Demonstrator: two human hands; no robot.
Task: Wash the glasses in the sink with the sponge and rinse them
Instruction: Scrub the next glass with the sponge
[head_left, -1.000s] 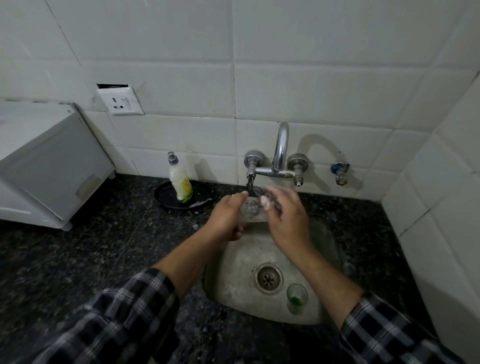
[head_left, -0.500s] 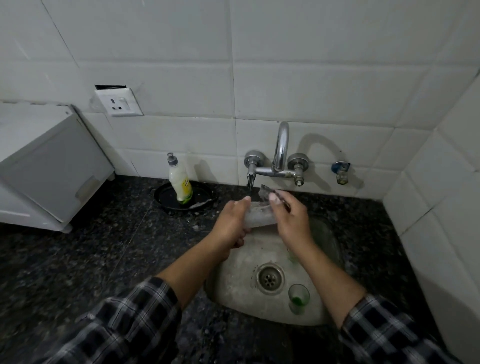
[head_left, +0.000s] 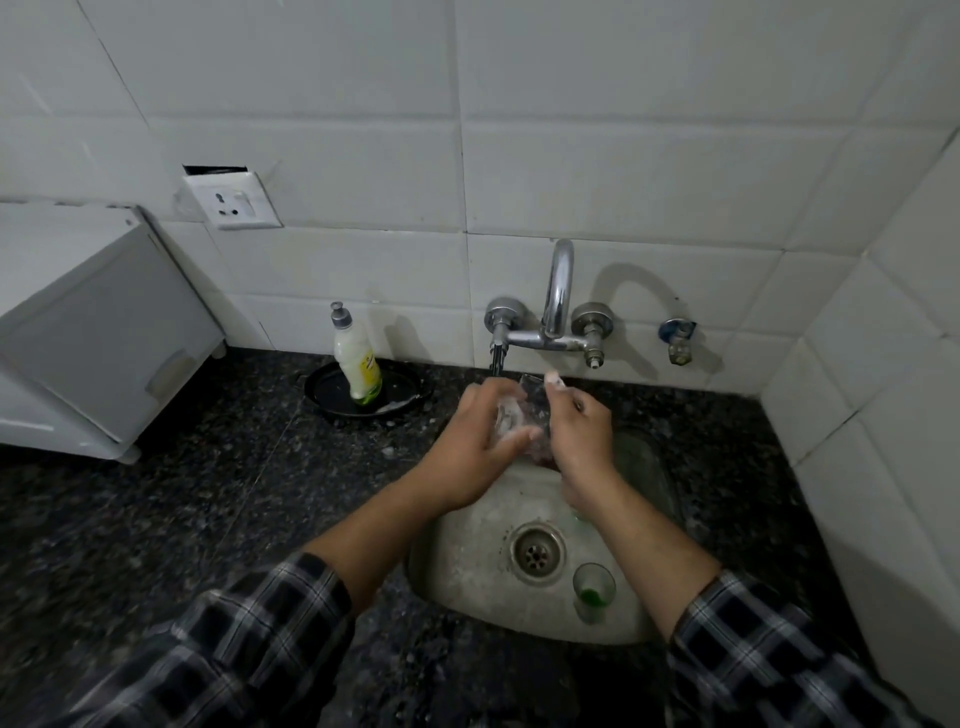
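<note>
A clear glass (head_left: 524, 415) is held over the back of the steel sink (head_left: 467, 545), just below the tap's outlet (head_left: 496, 358). My left hand (head_left: 472, 441) grips the glass from the left, thumb across its lower side. My right hand (head_left: 579, 431) holds it from the right, fingers curled at its rim. A second small glass (head_left: 594, 590) with green liquid at its bottom stands upright in the sink, right of the drain (head_left: 536, 552). No sponge shows.
A dish soap bottle (head_left: 357, 358) stands on a black round dish (head_left: 332, 395) left of the tap. A grey appliance (head_left: 98, 332) sits on the dark granite counter (head_left: 182, 519) at far left. Tiled walls close in behind and on the right.
Both hands have turned the glass from lying sideways to more upright under the tap outlet. The glass standing in the sink has not moved.
</note>
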